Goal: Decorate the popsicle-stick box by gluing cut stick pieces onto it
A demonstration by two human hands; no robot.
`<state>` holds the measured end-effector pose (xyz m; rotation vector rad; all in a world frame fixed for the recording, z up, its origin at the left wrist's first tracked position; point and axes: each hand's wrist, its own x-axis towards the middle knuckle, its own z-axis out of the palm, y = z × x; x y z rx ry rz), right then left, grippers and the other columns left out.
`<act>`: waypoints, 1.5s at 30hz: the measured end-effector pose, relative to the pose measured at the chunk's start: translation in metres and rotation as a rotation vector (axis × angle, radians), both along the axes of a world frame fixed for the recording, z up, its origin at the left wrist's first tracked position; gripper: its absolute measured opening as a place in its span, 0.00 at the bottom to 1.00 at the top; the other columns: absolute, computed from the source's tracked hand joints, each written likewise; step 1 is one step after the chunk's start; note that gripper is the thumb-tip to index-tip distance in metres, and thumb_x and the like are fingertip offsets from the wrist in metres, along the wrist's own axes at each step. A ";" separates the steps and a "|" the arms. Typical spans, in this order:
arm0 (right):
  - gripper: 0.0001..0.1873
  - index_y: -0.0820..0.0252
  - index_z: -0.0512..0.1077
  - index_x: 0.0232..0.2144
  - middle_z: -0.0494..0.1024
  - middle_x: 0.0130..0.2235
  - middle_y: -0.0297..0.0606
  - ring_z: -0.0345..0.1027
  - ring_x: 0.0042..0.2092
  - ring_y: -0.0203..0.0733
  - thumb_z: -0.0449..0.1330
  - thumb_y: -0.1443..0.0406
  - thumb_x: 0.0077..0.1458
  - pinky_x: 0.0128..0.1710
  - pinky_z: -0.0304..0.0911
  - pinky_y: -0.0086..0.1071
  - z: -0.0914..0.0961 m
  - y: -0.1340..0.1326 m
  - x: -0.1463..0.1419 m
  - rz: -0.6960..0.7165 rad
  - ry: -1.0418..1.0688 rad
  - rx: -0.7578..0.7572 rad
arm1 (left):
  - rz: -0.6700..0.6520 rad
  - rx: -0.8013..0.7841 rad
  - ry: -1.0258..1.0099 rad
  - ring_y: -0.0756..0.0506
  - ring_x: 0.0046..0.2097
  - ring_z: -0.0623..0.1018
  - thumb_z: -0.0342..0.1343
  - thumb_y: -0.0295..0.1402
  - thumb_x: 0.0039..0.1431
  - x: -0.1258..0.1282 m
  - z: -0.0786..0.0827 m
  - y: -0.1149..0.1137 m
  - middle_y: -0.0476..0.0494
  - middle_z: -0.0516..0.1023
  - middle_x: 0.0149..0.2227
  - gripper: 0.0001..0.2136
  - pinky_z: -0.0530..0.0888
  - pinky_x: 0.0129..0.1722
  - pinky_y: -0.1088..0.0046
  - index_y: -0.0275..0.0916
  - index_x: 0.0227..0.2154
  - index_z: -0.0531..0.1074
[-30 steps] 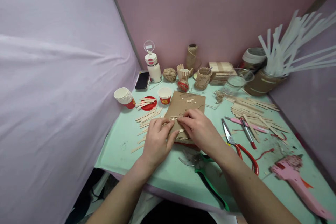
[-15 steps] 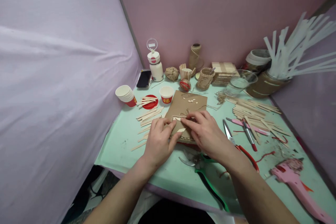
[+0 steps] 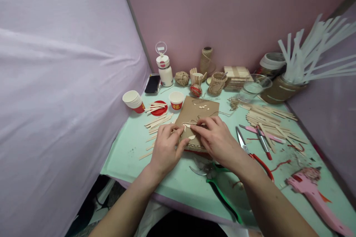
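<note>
A brown cardboard panel [image 3: 190,104] lies in front of me, with twine and small pale wooden pieces on it. My left hand [image 3: 167,147] rests at its left edge, thumb apart from the forefinger, whose tip touches the end of a small wooden piece [image 3: 187,126]. From the other side, my right hand [image 3: 216,137] has its fingertips on that same piece; its lower fingers are partly hidden. Another wooden chip [image 3: 191,137] lies loose just below. Several cut chips [image 3: 204,107] are near the panel's far end. A twine bow [image 3: 197,118] sits behind my fingertips.
Green-handled pruning shears [image 3: 222,196] lie close to the table's front edge. Scissors [image 3: 241,140], a pink glue gun [image 3: 308,189] and craft sticks [image 3: 263,116] are on the right. Paper cups [image 3: 133,100] stand left; a bottle [image 3: 166,74] and a water cup [image 3: 251,90] stand farther back.
My fingertips have shifted slightly apart, showing more of the small wooden piece between them. My left thumb has moved a little off the lower chip. Other things stay put.
</note>
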<state>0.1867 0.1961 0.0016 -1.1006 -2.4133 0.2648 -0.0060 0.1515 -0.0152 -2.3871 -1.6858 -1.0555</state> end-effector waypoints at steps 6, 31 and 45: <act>0.17 0.56 0.75 0.50 0.74 0.48 0.46 0.59 0.48 0.50 0.53 0.69 0.63 0.47 0.62 0.43 0.000 0.000 0.000 0.001 -0.004 -0.003 | -0.026 0.003 0.032 0.40 0.46 0.69 0.54 0.36 0.65 -0.001 -0.001 0.002 0.37 0.74 0.43 0.14 0.70 0.48 0.60 0.36 0.49 0.73; 0.19 0.57 0.75 0.49 0.71 0.48 0.47 0.58 0.50 0.52 0.52 0.74 0.59 0.48 0.63 0.45 0.008 -0.001 0.009 -0.030 0.038 -0.016 | -0.030 -0.035 0.050 0.40 0.48 0.68 0.53 0.39 0.65 -0.003 0.003 0.003 0.36 0.71 0.45 0.17 0.69 0.51 0.60 0.36 0.51 0.73; 0.17 0.55 0.76 0.49 0.72 0.47 0.45 0.59 0.48 0.50 0.53 0.71 0.62 0.48 0.62 0.42 0.004 0.004 -0.006 0.001 -0.009 -0.024 | -0.033 -0.035 0.056 0.39 0.49 0.67 0.50 0.41 0.66 -0.004 0.002 0.001 0.35 0.70 0.45 0.18 0.68 0.51 0.59 0.35 0.50 0.74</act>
